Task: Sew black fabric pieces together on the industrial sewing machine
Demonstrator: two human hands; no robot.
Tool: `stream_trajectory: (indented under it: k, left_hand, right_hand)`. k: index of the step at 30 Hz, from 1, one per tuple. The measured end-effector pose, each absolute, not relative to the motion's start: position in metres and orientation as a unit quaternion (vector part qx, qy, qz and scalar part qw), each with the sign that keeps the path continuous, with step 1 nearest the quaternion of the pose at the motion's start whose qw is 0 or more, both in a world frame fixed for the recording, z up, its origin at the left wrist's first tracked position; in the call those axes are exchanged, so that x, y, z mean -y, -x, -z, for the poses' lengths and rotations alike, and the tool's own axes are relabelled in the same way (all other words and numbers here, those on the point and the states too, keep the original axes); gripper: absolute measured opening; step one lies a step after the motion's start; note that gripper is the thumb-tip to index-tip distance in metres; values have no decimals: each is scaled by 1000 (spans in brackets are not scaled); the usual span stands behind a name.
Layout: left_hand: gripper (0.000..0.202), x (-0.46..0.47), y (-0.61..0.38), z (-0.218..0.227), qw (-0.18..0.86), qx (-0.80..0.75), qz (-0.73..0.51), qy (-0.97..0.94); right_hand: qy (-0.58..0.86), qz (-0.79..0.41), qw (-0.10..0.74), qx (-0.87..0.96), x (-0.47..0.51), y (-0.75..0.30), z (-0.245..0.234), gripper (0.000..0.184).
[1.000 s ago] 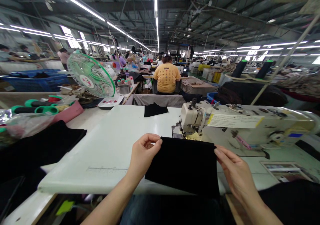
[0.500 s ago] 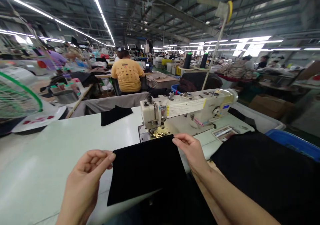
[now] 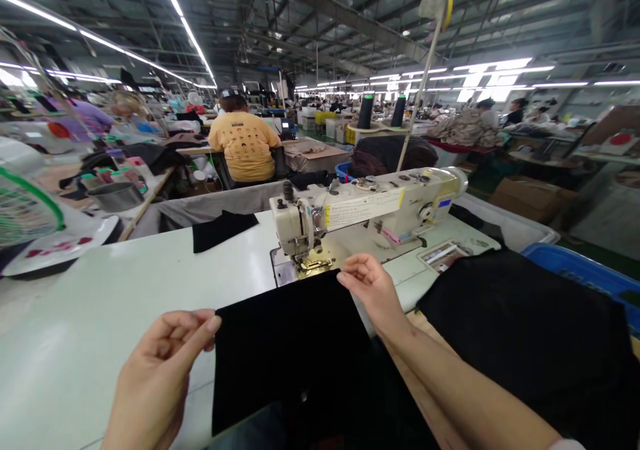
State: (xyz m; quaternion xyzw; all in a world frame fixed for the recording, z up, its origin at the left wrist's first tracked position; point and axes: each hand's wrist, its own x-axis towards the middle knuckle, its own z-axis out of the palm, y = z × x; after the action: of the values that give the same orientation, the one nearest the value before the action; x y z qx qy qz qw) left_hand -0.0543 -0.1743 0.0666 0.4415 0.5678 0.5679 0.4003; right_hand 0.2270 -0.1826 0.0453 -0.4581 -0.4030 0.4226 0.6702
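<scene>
A black fabric piece (image 3: 290, 343) lies flat on the white table (image 3: 100, 310), its far edge close to the presser foot of the cream sewing machine (image 3: 360, 217). My left hand (image 3: 160, 370) pinches the fabric's near-left corner between thumb and fingers. My right hand (image 3: 373, 290) pinches the far-right corner, just in front of the needle plate. My right forearm crosses the table's front edge.
A smaller black piece (image 3: 223, 229) lies farther back on the table. A pile of black cloth (image 3: 520, 323) sits at my right, beside a blue bin (image 3: 585, 277). A green fan (image 3: 30, 217) stands at left. A person in a yellow shirt (image 3: 244, 145) sits ahead, back turned.
My head has turned right, so the fan slid toward the left edge. The fabric moved up toward the machine's presser foot, and both hands kept their pinch on its corners.
</scene>
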Motion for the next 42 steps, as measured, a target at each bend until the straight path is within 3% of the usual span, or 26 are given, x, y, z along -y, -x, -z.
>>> stream_trajectory:
  k: [5, 9, 11, 14, 18, 21, 26, 42]
  left_hand:
    - [33, 152, 69, -104, 320, -578, -534, -528]
    - [12, 105, 58, -129, 187, -550, -370, -725]
    - [5, 80, 42, -116, 208, -515, -269, -787]
    - [10, 55, 12, -71, 257, -489, -223, -803]
    - [11, 51, -14, -16, 271, -485, -251, -793]
    - [12, 55, -18, -3, 267, -487, -278, -783]
    - [11, 47, -23, -3, 278, -484, -285, -779]
    - [9, 27, -35, -2, 253, -509, -251, -783]
  right_hand:
    - [445, -407, 580, 548, 200, -216, -49, 20]
    - [432, -386, 457, 675, 224, -196, -43, 11]
    - [436, -396, 406, 699, 234, -190, -33, 11]
    - [456, -370, 361, 724, 240, -192, -11, 17]
    - [398, -177, 321, 841, 239, -208, 11, 22]
    - [370, -63, 289, 880, 237, -217, 14, 18]
    - [386, -17, 271, 882, 234, -221, 14, 15]
    - [399, -70, 308, 861, 226, -221, 19, 18]
